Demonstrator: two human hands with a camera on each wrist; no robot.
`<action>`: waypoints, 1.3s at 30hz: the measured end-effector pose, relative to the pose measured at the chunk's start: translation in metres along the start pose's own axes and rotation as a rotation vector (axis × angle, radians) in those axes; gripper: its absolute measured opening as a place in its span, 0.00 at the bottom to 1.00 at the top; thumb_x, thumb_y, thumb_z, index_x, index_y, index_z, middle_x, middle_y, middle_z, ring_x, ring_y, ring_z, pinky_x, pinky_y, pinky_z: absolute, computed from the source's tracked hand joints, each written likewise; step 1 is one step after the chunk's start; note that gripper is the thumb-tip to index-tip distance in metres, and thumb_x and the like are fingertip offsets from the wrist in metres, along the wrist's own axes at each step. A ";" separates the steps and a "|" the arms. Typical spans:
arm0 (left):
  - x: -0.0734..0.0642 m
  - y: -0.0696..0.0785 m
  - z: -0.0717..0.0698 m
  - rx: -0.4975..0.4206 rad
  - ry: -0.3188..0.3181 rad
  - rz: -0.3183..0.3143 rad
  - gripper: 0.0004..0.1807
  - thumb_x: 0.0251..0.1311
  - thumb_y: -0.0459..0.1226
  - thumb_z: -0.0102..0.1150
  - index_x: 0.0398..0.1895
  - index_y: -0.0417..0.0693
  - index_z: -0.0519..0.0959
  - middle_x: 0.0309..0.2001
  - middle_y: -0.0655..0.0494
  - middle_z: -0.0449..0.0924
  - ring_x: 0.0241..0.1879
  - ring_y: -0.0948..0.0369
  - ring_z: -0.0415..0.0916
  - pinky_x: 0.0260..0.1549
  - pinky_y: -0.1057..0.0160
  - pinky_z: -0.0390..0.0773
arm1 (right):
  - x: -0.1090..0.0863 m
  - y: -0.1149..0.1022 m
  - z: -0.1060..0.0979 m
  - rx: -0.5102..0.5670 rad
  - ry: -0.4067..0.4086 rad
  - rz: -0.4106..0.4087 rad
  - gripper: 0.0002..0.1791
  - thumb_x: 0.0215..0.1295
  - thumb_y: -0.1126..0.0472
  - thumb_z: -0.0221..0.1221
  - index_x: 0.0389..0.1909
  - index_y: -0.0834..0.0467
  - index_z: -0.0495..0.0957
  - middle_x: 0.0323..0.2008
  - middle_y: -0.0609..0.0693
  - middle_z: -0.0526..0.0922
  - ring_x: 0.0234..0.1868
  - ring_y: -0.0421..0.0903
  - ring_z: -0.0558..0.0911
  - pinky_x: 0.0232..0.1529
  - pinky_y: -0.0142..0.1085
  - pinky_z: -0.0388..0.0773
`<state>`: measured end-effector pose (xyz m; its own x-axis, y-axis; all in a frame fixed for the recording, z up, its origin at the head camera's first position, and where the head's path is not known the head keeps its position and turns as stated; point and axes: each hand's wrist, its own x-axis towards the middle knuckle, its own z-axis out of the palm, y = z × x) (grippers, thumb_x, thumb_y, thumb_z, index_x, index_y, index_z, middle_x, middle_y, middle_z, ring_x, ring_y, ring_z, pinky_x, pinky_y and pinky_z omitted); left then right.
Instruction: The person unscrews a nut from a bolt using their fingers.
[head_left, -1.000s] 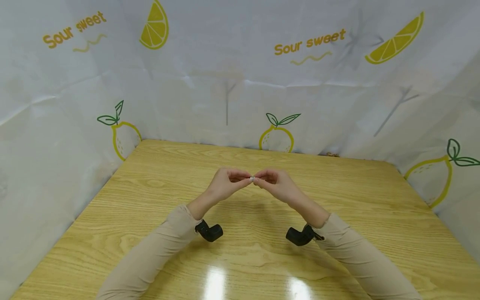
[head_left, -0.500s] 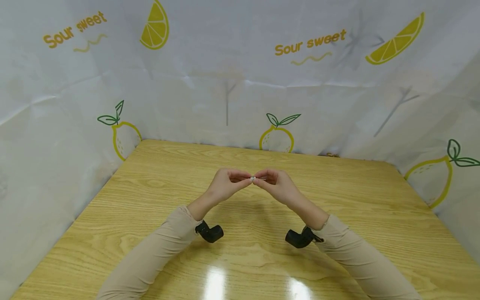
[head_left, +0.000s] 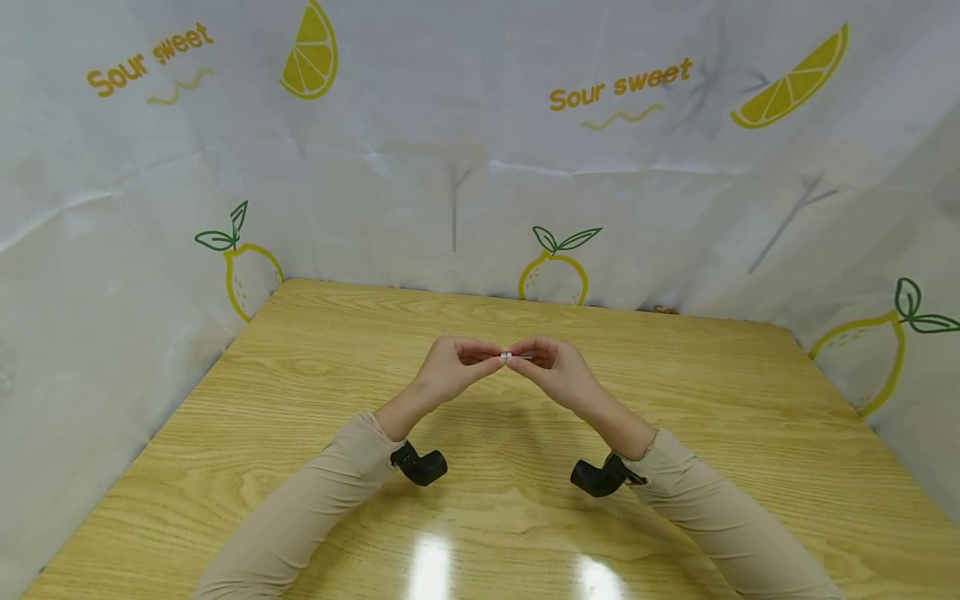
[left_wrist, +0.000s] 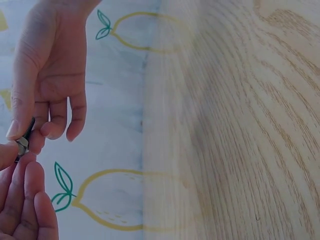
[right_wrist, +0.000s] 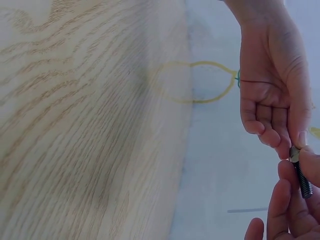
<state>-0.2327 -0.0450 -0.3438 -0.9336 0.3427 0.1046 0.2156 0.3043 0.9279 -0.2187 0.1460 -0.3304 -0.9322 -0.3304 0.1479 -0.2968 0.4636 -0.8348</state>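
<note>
My left hand (head_left: 453,367) and right hand (head_left: 558,371) meet fingertip to fingertip above the wooden table. Between them is a small metal bolt (right_wrist: 302,177) with a dark threaded shaft and a shiny hexagonal part (left_wrist: 22,144) at one end. Thumb and fingertips of my left hand pinch the hexagonal end. My right hand pinches the bolt close by, and the threaded shaft runs back along its fingers. In the head view the bolt shows only as a bright speck with a thin shaft, the rest covered by fingertips.
The wood-grain table (head_left: 337,500) spreads below both hands. A pale curtain (head_left: 375,208) printed with lemons and lettering encloses its back and sides. Black wrist-worn camera mounts (head_left: 423,465) jut inward below each wrist.
Both hands stay in nearly the same place. The thin shaft, hidden a second ago, now shows between the right fingers.
</note>
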 end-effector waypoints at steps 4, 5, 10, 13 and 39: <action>0.000 -0.001 0.000 -0.016 -0.007 -0.006 0.15 0.60 0.41 0.60 0.47 0.46 0.82 0.45 0.48 0.84 0.43 0.58 0.81 0.43 0.62 0.81 | 0.000 0.001 0.000 0.000 0.006 -0.011 0.14 0.65 0.59 0.57 0.47 0.63 0.77 0.45 0.60 0.82 0.44 0.51 0.82 0.44 0.37 0.79; 0.000 0.000 0.000 -0.020 -0.009 -0.008 0.15 0.60 0.41 0.60 0.47 0.46 0.82 0.45 0.48 0.84 0.43 0.58 0.81 0.43 0.62 0.81 | 0.000 0.002 0.000 0.000 0.008 -0.017 0.14 0.65 0.60 0.57 0.47 0.63 0.77 0.44 0.60 0.82 0.44 0.51 0.82 0.44 0.37 0.79; 0.001 -0.002 -0.001 -0.032 -0.014 -0.020 0.15 0.59 0.42 0.61 0.47 0.46 0.82 0.45 0.49 0.84 0.43 0.59 0.81 0.43 0.62 0.81 | 0.000 0.003 0.001 -0.006 0.017 -0.051 0.13 0.65 0.61 0.58 0.46 0.64 0.78 0.44 0.60 0.82 0.46 0.53 0.81 0.48 0.41 0.79; 0.001 -0.003 -0.001 -0.044 -0.015 -0.023 0.15 0.59 0.42 0.61 0.47 0.46 0.82 0.44 0.48 0.84 0.42 0.59 0.82 0.43 0.61 0.81 | 0.000 0.003 0.001 -0.013 0.020 -0.088 0.13 0.64 0.62 0.58 0.46 0.64 0.78 0.44 0.60 0.82 0.48 0.54 0.81 0.53 0.45 0.77; 0.001 -0.005 -0.003 -0.047 -0.005 -0.007 0.14 0.59 0.40 0.61 0.46 0.45 0.82 0.44 0.47 0.84 0.43 0.58 0.81 0.43 0.62 0.81 | 0.003 0.001 -0.001 0.037 -0.013 -0.032 0.19 0.63 0.59 0.60 0.52 0.63 0.74 0.48 0.60 0.79 0.52 0.54 0.78 0.57 0.49 0.74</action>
<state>-0.2353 -0.0488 -0.3469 -0.9337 0.3449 0.0961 0.1951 0.2648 0.9444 -0.2216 0.1463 -0.3306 -0.9193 -0.3557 0.1681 -0.3185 0.4220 -0.8488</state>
